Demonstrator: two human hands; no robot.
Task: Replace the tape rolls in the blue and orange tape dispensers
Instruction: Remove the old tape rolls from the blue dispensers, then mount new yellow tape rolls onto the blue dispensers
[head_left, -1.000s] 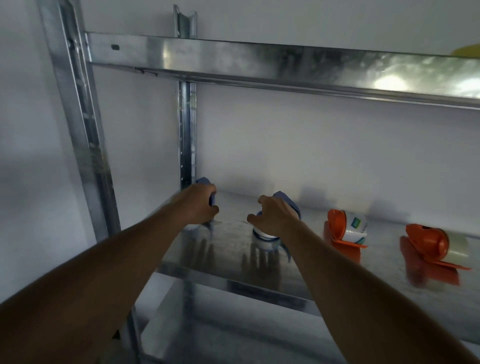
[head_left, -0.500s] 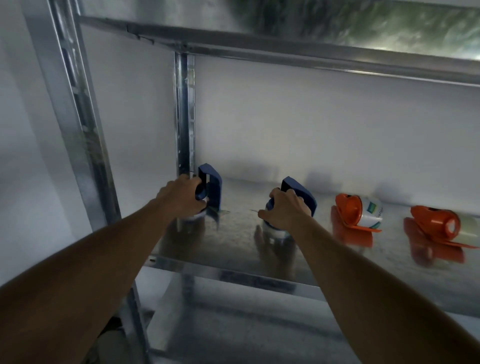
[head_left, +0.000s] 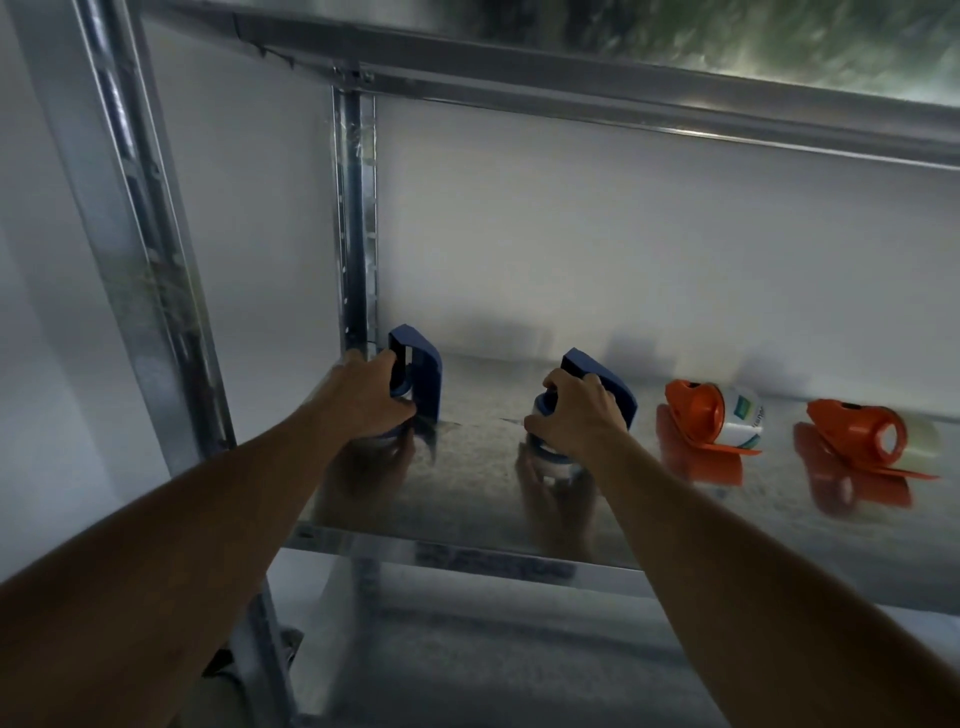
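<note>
Two blue tape dispensers stand on a shiny metal shelf (head_left: 483, 499). My left hand (head_left: 366, 397) grips the left blue dispenser (head_left: 423, 371) by the rear post. My right hand (head_left: 576, 415) grips the right blue dispenser (head_left: 605, 379), whose tape roll (head_left: 550, 462) shows under my fingers. To the right lie two orange dispensers. The nearer orange dispenser (head_left: 696, 415) carries a white roll with a green and blue label (head_left: 745, 418). The far orange dispenser (head_left: 857, 431) holds a pale roll (head_left: 922, 439).
A metal upright (head_left: 150, 270) stands at the front left and another upright (head_left: 356, 218) at the back left. An upper shelf beam (head_left: 597, 83) crosses overhead. A lower shelf (head_left: 467, 649) lies beneath. A white wall closes the back.
The view has tilted down and come closer to the shelf. Both hands stay on the blue dispensers, which now show more fully above my fingers.
</note>
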